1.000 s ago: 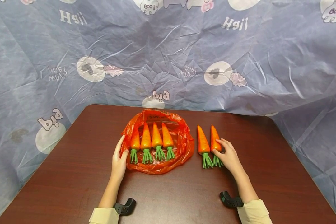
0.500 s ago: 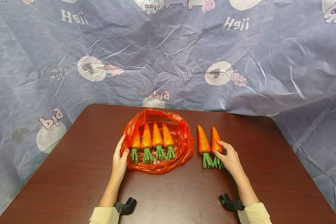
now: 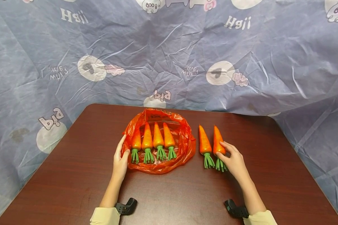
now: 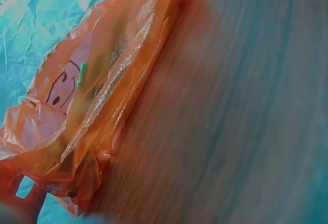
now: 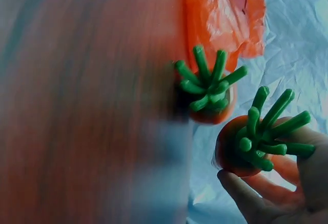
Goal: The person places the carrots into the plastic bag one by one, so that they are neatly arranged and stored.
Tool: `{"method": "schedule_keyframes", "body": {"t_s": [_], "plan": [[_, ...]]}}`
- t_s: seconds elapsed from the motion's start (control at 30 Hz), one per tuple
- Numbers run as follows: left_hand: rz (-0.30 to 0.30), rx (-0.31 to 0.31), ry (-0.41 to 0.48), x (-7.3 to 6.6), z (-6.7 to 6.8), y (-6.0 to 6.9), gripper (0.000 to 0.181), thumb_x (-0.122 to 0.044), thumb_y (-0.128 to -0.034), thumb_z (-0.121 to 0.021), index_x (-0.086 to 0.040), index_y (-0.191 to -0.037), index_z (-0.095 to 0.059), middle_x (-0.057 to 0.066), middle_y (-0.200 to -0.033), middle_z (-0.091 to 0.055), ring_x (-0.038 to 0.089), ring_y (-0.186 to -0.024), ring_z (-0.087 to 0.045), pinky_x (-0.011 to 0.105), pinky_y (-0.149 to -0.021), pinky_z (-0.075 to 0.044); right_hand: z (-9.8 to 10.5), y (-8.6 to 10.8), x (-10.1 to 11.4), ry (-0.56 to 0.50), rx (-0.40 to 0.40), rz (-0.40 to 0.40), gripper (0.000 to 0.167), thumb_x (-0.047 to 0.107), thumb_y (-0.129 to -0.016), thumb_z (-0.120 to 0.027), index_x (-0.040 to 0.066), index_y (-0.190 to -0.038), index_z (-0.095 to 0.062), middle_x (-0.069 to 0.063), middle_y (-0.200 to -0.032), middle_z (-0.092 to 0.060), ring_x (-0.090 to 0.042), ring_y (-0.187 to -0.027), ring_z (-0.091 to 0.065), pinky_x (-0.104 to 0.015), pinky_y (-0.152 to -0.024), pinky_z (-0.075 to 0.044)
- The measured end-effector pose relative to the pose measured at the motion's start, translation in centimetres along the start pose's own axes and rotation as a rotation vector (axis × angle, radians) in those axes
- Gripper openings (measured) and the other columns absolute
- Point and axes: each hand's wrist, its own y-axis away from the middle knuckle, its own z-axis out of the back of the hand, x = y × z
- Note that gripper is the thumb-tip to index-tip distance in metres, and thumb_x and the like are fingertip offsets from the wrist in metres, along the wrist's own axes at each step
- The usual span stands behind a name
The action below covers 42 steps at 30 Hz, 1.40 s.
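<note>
A crinkled red plastic bag (image 3: 183, 156) lies with its mouth spread wide, and several orange carrots (image 3: 147, 139) with green stems rest side by side in it. My left hand (image 3: 120, 161) grips the bag's left rim, thumb on the near side. To the right of the bag, my right hand (image 3: 233, 160) holds a carrot (image 3: 218, 140) between thumb and fingers near its stem end. In the right wrist view this held carrot (image 5: 233, 149) stands apart from another carrot (image 5: 212, 114). That one lies on the table between the bag and my right hand.
The dark brown table (image 3: 169, 197) has a rounded far edge. Behind it hangs a wrinkled blue-grey printed cloth (image 3: 169, 56). Black bands with camera mounts (image 3: 126, 207) sit on both wrists.
My right hand and the carrot it holds have shifted slightly to the right, widening the gap to the neighbouring carrot. My left hand and the bag have stayed put.
</note>
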Motion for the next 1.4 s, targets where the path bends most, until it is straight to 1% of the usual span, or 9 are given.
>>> {"method": "schedule_keyframes", "body": {"t_s": [0.13, 0.27, 0.4, 0.83, 0.93, 1.1, 1.2, 1.3, 1.4], "plan": [[-0.011, -0.001, -0.004, 0.0, 0.0, 0.0, 0.055, 0.009, -0.0881, -0.036, -0.005, -0.141, -0.032, 0.009, -0.147, -0.030, 0.019, -0.134, -0.025, 0.002, -0.098, -0.025, 0.0, 0.5, 1.2, -0.025, -0.015, 0.039, 0.049, 0.016, -0.083, -0.065, 0.000, -0.127, -0.051, -0.019, -0.133, -0.046, -0.035, -0.114, -0.051, -0.043, -0.086, -0.047], [-0.009, -0.001, -0.007, 0.0, 0.0, 0.0, 0.055, 0.009, -0.0882, -0.037, -0.005, -0.141, -0.032, 0.009, -0.147, -0.030, 0.019, -0.134, -0.025, 0.002, -0.098, -0.025, -0.1, 1.0, 2.5, -0.078, -0.016, 0.076, 0.049, 0.013, -0.081, -0.066, 0.000, -0.126, -0.052, -0.018, -0.132, -0.046, -0.033, -0.117, -0.049, -0.038, -0.085, -0.046], [-0.006, 0.000, -0.009, 0.1, 0.0, 0.0, 0.055, 0.009, -0.0882, -0.037, -0.006, -0.141, -0.032, 0.008, -0.147, -0.030, 0.018, -0.134, -0.025, 0.002, -0.098, -0.025, -0.2, 1.4, 3.7, -0.112, -0.014, 0.113, 0.048, 0.011, -0.079, -0.068, 0.002, -0.124, -0.055, -0.018, -0.131, -0.047, -0.032, -0.116, -0.050, -0.038, -0.084, -0.047], [-0.006, -0.005, -0.020, -0.1, 0.0, 0.0, 0.055, 0.009, -0.0879, -0.037, -0.006, -0.141, -0.032, 0.009, -0.147, -0.031, 0.020, -0.134, -0.026, 0.002, -0.098, -0.025, -1.4, 2.7, 6.8, -0.135, 0.112, 0.180, 0.049, 0.013, -0.078, -0.070, 0.008, -0.124, -0.055, -0.012, -0.133, -0.047, -0.029, -0.115, -0.052, -0.033, -0.081, -0.051], [-0.002, -0.005, -0.017, -0.2, 0.0, 0.0, 0.054, 0.009, -0.0883, -0.037, -0.005, -0.141, -0.032, 0.009, -0.147, -0.031, 0.020, -0.134, -0.025, 0.002, -0.098, -0.025, -1.8, 2.8, 7.3, -0.129, 0.130, 0.203, 0.050, 0.012, -0.077, -0.070, 0.007, -0.125, -0.055, -0.013, -0.133, -0.048, -0.031, -0.114, -0.053, -0.033, -0.079, -0.052], [-0.001, -0.002, -0.013, -0.2, 0.0, 0.0, 0.054, 0.009, -0.0884, -0.037, -0.005, -0.141, -0.032, 0.009, -0.147, -0.031, 0.019, -0.134, -0.025, 0.002, -0.098, -0.025, -2.5, 2.8, 7.8, -0.094, 0.162, 0.213, 0.051, 0.013, -0.077, -0.070, 0.009, -0.125, -0.055, -0.012, -0.133, -0.048, -0.030, -0.112, -0.054, -0.033, -0.079, -0.053], [-0.006, -0.004, -0.010, -0.2, 0.0, 0.0, 0.054, 0.009, -0.0881, -0.037, -0.005, -0.140, -0.032, 0.010, -0.147, -0.031, 0.019, -0.134, -0.025, 0.002, -0.098, -0.025, -3.0, 2.6, 8.2, -0.052, 0.176, 0.215, 0.051, 0.015, -0.077, -0.071, 0.011, -0.125, -0.056, -0.011, -0.133, -0.049, -0.029, -0.112, -0.054, -0.036, -0.082, -0.051], [-0.004, -0.007, -0.011, -0.2, 0.0, 0.0, 0.054, 0.009, -0.0880, -0.037, -0.005, -0.140, -0.032, 0.010, -0.147, -0.031, 0.019, -0.134, -0.026, 0.002, -0.098, -0.025, -3.5, 2.1, 8.5, -0.002, 0.190, 0.221, 0.050, 0.018, -0.077, -0.071, 0.011, -0.125, -0.056, -0.011, -0.133, -0.050, -0.030, -0.115, -0.052, -0.041, -0.089, -0.048], [0.002, -0.009, -0.014, -0.2, 0.0, 0.0, 0.054, 0.009, -0.0881, -0.037, -0.005, -0.140, -0.032, 0.009, -0.147, -0.031, 0.018, -0.133, -0.026, 0.002, -0.098, -0.025, -4.1, 1.4, 8.8, 0.016, 0.214, 0.223, 0.050, 0.019, -0.077, -0.070, 0.011, -0.125, -0.056, -0.011, -0.133, -0.050, -0.031, -0.117, -0.050, -0.046, -0.093, -0.044]]}}
